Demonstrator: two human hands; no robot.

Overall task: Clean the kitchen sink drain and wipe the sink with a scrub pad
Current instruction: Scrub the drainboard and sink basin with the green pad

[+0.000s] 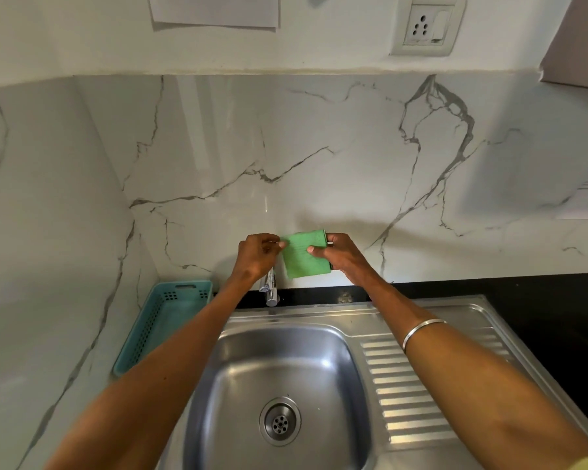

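Barely begun: pad pinched at its edges by both hands' fingers, held above the tap; far below, sink and drain unwiped.
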